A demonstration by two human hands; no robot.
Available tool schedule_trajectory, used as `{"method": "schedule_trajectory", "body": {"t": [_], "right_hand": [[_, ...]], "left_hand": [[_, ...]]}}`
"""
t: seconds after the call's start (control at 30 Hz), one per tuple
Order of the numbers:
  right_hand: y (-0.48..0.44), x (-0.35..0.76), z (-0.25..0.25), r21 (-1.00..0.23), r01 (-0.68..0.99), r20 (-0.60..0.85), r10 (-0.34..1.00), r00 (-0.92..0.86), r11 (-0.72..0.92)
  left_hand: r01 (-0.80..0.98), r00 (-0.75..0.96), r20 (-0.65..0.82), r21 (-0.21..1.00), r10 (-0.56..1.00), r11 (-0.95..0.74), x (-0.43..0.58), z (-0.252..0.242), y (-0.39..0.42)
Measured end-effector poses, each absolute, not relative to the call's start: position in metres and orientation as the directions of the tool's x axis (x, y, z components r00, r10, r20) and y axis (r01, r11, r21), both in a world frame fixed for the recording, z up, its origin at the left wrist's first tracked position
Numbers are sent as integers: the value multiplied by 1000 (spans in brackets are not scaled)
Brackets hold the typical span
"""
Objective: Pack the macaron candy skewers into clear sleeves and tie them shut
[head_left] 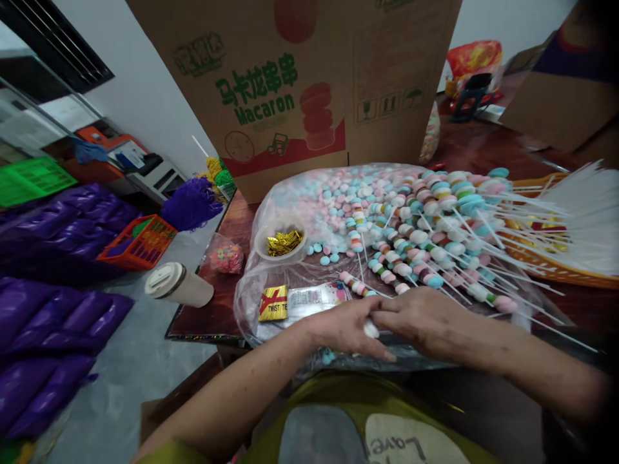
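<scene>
My left hand [345, 328] and my right hand [425, 319] meet at the near edge of the table, fingers closed together around a small white piece [371, 330], which could be a candy. Just beyond them lies a pile of skewers threaded with pastel macaron candies [425, 225], their white sticks fanning right. Loose pink, blue and white candies [338, 193] are spread on a clear plastic sheet [251, 290]. A small bowl of gold twist ties [283, 241] sits to the left, with a gold twist-tie packet [273, 301] near my left hand.
A large cardboard "Macaron" box [290, 84] stands behind the candies. An orange basket [556, 264] holds white sticks at right. A lidded cup [176, 285] lies at the table's left edge. Purple bags [43, 348] and an orange crate [138, 241] fill the floor at left.
</scene>
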State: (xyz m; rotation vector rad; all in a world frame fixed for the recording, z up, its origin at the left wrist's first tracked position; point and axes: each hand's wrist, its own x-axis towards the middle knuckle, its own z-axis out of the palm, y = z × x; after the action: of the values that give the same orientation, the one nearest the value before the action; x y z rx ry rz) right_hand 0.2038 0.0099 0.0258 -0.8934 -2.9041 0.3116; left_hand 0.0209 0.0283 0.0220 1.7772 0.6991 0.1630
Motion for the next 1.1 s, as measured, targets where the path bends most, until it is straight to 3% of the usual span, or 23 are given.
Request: {"method": "schedule_trajectory", "body": {"t": [0.1,0.23,0.37,0.47,0.6,0.67,0.73,0.8,0.9,1.0,1.1], "right_hand": [[11,199,15,-329,559,-28,584,-811,761],[11,213,16,-389,598,33,659,-751,701],[10,222,30,-298,633,70,677,-732,715],[9,217,35,-166,678,88,696,-713,716],[9,206,34,-235,649,53,676,-735,724],[11,204,34,-220,638,98,667,-738,738],[14,205,35,-148,630,188,647,-739,762],[15,205,38,-106,608,259,612,-747,787],[13,202,42,-128,544,268,557,-786,829],[11,198,42,-162,598,168,619,-767,785],[9,198,40,-225,659,51,684,-727,717]], "left_hand": [[433,763,-282,891,581,-137,20,20,34],[554,704,-330,810,629,-194,-17,32,45],[624,720,-421,740,551,-251,-39,30,36],[613,689,-361,753,628,-239,-32,24,24],[709,623,-298,605,724,-362,-18,29,19],[709,618,-282,603,734,-365,-18,33,20],[652,634,-335,717,697,-247,-20,36,21],[570,665,-445,822,599,-22,-22,35,21],[501,671,-502,850,546,165,-20,32,20],[518,568,-402,853,718,69,-18,31,18],[735,418,-214,650,883,-190,-22,32,14]]}}
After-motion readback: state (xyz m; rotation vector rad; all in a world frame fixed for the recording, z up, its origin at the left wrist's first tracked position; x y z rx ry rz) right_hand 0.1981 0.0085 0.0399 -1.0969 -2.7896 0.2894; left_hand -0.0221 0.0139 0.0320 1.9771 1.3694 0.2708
